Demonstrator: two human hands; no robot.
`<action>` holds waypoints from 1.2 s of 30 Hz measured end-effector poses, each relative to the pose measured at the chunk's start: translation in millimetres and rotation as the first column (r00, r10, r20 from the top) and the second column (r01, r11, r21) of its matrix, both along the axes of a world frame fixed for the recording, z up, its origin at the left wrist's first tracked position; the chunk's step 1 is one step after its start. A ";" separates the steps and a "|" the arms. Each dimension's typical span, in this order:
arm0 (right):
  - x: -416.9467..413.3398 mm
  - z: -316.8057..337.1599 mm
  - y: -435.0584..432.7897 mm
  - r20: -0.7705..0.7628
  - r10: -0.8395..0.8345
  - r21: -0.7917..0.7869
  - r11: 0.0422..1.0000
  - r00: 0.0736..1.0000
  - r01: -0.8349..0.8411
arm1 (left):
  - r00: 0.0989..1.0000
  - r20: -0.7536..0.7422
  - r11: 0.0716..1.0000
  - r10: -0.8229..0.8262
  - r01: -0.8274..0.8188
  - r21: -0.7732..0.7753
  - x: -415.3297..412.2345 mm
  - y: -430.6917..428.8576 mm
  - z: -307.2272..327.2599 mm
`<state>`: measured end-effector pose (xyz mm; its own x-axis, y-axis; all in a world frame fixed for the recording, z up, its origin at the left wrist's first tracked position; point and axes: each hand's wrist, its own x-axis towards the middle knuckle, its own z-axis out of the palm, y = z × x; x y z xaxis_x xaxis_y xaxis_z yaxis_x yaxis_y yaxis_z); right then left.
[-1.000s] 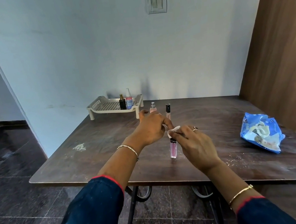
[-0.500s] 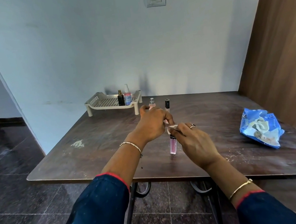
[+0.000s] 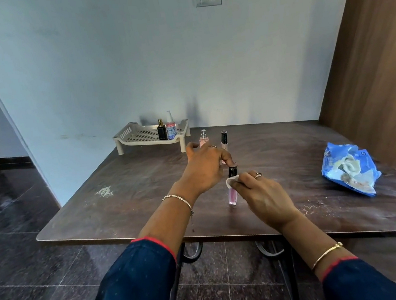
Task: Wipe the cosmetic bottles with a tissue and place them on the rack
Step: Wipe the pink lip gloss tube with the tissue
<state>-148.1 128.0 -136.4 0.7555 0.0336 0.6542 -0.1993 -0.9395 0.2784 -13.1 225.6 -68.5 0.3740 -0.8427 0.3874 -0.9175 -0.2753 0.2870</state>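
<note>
Hands met over a pink lip gloss tube with a black cap, which stood upright on a dark, scuffed desk near its middle. The left hand came in from nine o'clock; one fingertip rested on top of the cap while the other fingers spread loosely, its grip released. The right hand, from five o'clock, pinched a small white tissue against the tube just below the cap, its grip closed on the tissue. At twelve o'clock from the tube, two more bottles stood on the desk: a pink perfume bottle and a pale tube with a black cap. At eleven o'clock, against the wall, a beige rack carried a black bottle and a pink spray bottle, side by side. A crumpled blue tissue packet lay at three o'clock, well apart.
</note>
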 end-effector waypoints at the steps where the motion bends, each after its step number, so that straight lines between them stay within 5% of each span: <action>1: -0.4 5.9 -0.8 0.013 -0.003 0.008 1.000 1.000 0.003 | 1.000 -0.002 1.000 0.004 -0.004 -0.004 -0.4 -0.1 -0.1; 19: 2.4 8.3 2.7 0.104 -0.032 0.048 0.998 0.994 0.027 | 0.998 -0.050 1.000 0.025 -0.025 0.007 -3.3 -1.2 6.0; 25: -2.2 -19.9 3.2 -0.051 0.005 0.131 0.991 0.999 0.001 | 0.998 -0.055 1.000 0.019 -0.019 -0.010 -2.6 -3.0 5.7; 32: 5.6 8.4 1.7 0.161 -0.028 0.122 0.993 0.987 0.008 | 1.000 -0.021 1.000 0.021 -0.021 -0.007 -3.8 -1.6 4.1; 36: 2.3 -4.7 2.1 0.080 0.009 0.117 0.993 0.997 -0.018 | 0.999 -0.040 1.000 0.003 -0.003 -0.004 -4.5 -0.4 5.2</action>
<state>-145.7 130.2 -141.1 0.7015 -0.0373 0.7117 -0.2036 -0.9675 0.1499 -17.6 225.3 -63.3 0.3921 -0.8400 0.3751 -0.9043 -0.2771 0.3248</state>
